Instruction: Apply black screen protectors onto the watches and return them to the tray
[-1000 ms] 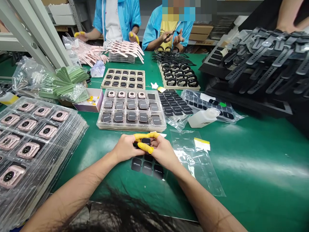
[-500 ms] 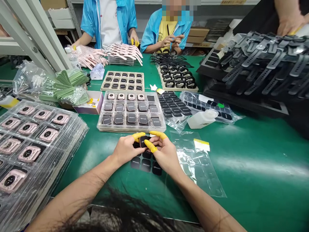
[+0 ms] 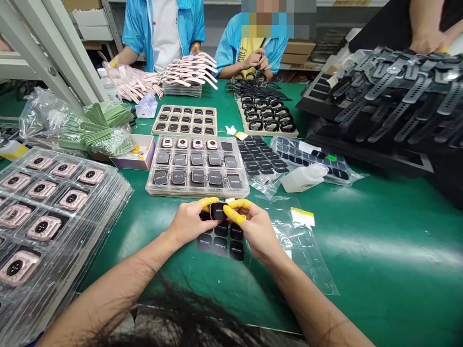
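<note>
Left hand (image 3: 190, 222): pinching a black-faced watch (image 3: 218, 211)
Right hand (image 3: 255, 226): fingers (image 3: 234, 214) clamped on it too, yellow cots on
Underneath: black stickers (image 3: 220, 243)

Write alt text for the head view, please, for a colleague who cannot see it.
The left hand and right hand, in yellow finger cots, hold a square smartwatch above black pads on a green workbench, beside trays of watches.
</note>
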